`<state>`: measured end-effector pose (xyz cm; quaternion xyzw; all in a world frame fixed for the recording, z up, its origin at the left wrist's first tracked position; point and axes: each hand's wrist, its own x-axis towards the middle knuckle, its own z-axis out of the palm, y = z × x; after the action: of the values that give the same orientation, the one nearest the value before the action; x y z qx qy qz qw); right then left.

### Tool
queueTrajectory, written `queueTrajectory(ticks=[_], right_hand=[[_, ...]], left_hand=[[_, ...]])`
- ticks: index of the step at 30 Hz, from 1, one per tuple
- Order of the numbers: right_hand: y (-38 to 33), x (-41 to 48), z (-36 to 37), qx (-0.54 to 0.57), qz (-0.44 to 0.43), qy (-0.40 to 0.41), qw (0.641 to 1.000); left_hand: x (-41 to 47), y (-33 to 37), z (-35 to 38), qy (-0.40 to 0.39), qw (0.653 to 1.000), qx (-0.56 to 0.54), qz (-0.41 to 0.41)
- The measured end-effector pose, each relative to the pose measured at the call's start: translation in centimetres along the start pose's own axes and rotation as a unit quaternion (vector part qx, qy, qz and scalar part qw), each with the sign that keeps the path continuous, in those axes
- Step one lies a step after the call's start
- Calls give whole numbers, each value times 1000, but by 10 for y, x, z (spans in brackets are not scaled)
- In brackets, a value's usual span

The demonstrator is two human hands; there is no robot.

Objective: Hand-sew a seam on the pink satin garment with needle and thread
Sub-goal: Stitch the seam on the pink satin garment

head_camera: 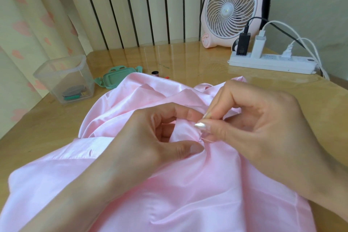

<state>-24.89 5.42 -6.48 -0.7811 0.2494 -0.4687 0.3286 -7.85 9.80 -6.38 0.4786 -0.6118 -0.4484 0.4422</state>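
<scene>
A pale pink satin garment lies bunched across the lower centre of the frame on a glossy wooden table. There the left hand pinches a raised fold between thumb and curled fingers, apparently to hold the slippery cloth taut for the stitch. Just right of it, the right hand clamps thumb and forefinger on a thin steel needle at that fold, a short pink thread trailing beside it. Farther back, a clear plastic box, its green clip lid and a small dark thread spool sit within reach at upper left, with a white power strip and pink desk fan at upper right.
</scene>
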Motion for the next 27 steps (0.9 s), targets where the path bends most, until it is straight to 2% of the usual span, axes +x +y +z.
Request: queueTrajectory(ticks=[3, 12, 15, 18, 27], right_hand=[[1, -2, 1, -80, -54, -3, 995], [2, -2, 5, -127, -100, -20, 987], [3, -2, 5, -36, -16, -25, 999], [2, 2, -1, 75, 72, -13, 994], [-1, 7, -3, 173, 153, -12, 973]], left_hand=[[0, 4, 2, 9, 1000, 9, 2], [-1, 11, 8, 26, 999, 43, 20], [-1, 11, 7, 19, 999, 39, 18], [0, 6, 3, 5, 999, 37, 15], [0, -1, 1, -5, 997, 71, 1]])
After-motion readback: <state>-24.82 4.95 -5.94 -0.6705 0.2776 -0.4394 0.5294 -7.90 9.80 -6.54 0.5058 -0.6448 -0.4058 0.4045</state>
